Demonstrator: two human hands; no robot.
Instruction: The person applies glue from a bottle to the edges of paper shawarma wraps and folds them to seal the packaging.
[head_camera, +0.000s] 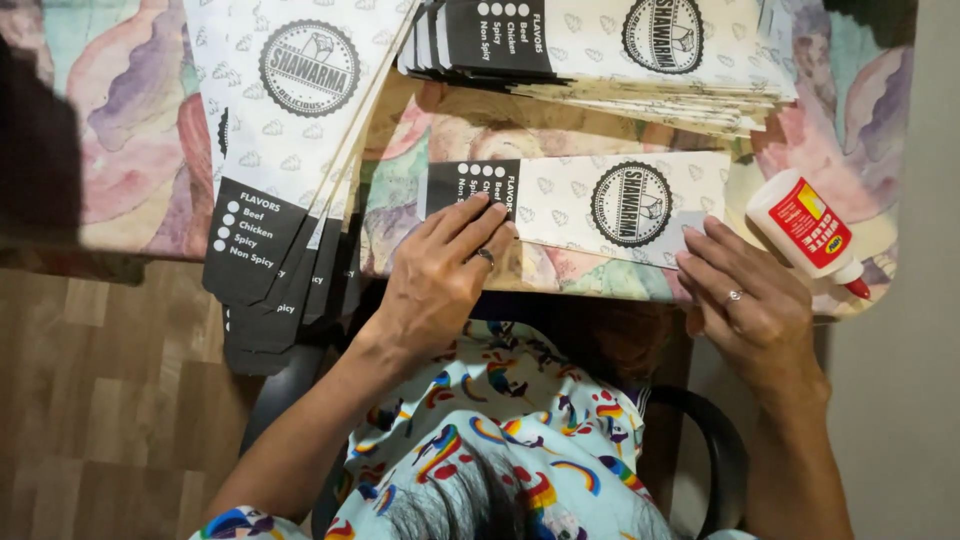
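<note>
A flat white and black paper sleeve (590, 205) with a round printed seal lies on the flowered tablecloth (120, 140) near the table's front edge. My left hand (440, 275), with a ring on one finger, presses flat on the sleeve's black end. My right hand (745, 300), also ringed, rests fingers down on the sleeve's white end. Neither hand grips anything. A white glue bottle (805, 228) with a red label and red tip lies just right of my right hand.
A fanned stack of the same sleeves (290, 150) hangs over the table edge at the left. Another stack (620, 55) lies at the back. Below are a wooden floor (100, 400), a black chair arm (715, 440) and my patterned shirt (500, 430).
</note>
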